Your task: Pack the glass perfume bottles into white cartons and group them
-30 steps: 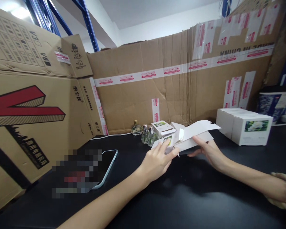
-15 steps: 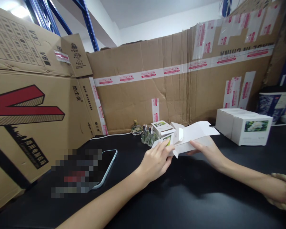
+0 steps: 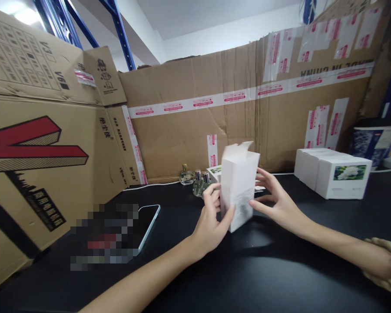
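A tall white paper carton [image 3: 237, 182] stands upright and slightly tilted over the black table, its top flaps raised and open. Printing on its lower front is blurred by motion. My left hand [image 3: 211, 221] grips it from the left, thumb across the front. On the other side, my right hand [image 3: 276, 202] holds the carton loosely, thumb on its right face and fingertips partly hidden at its back edge. Just behind my left hand stand small glass perfume bottles [image 3: 198, 184] with silver caps. A flat white box with a flower picture [image 3: 215, 171] is mostly covered by the carton.
Another glass bottle with a gold cap [image 3: 186, 176] stands at the back. White boxes with a flower picture [image 3: 343, 178] sit to the right, before a blue-and-white cup [image 3: 371, 141]. A phone [image 3: 148, 226], partly pixelated, lies left. Cardboard walls [image 3: 182, 143] enclose the table's back and left.
The carton has turned from lying slanted to upright, flaps now at the top. My left hand has shifted its grip to the carton's left side, and my right hand to its right side.
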{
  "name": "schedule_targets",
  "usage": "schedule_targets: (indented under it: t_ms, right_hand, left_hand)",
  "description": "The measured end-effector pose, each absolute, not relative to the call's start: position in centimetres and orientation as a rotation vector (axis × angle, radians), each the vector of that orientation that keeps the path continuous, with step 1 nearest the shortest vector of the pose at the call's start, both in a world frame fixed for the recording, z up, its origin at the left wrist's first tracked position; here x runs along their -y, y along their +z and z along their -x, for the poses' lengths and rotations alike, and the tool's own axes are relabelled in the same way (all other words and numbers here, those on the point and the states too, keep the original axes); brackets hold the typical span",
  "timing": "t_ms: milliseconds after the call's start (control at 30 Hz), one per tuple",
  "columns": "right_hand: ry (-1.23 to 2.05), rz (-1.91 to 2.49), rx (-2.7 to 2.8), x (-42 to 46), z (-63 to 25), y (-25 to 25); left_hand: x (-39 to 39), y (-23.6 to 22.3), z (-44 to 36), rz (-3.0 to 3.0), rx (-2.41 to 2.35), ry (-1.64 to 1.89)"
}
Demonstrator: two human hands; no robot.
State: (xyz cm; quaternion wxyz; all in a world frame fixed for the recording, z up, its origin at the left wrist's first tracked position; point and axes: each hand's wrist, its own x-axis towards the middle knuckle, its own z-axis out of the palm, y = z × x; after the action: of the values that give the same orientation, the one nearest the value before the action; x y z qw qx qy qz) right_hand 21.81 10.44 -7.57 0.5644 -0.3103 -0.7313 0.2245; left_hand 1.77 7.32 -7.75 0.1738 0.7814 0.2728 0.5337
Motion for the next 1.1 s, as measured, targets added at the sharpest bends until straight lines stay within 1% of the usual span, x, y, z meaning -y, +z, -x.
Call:
schedule_targets:
  t_ms: [67,167,500,800,933,1100]
  right_hand:
    - [0.475,0.705,1.717,-10.5,-21.9,-7.4]
    - [0.44,0.663,1.758,-10.5,-22.0,-7.3]
    - [0.081,0.552,1.785,-10.0,-22.0,-6.8]
    - [-0.076,0.51,1.784,-9.6,-22.6,-6.7]
    - [-0.108,0.467,1.795,-9.1,-22.5,-6.3]
    - [-0.122,0.468,1.89,-8.9,-22.5,-6.0]
  left_hand:
    - [-7.4,-7.7,-1.9,-2.029,-0.725,1.433]
    - [-7.6,-7.8,-1.8,-1.98,-0.718,1.376]
    - [-7.5,-8.0,-1.1,-2.096,-0.622,1.333]
    - [-7.7,-8.3,-0.8,-2.259,-0.682,1.216]
    - [-7.6,-8.3,-0.8,-2.317,-0.694,1.252]
    - [-7.5,-8.4,-1.0,-2.349,-0.706,1.39]
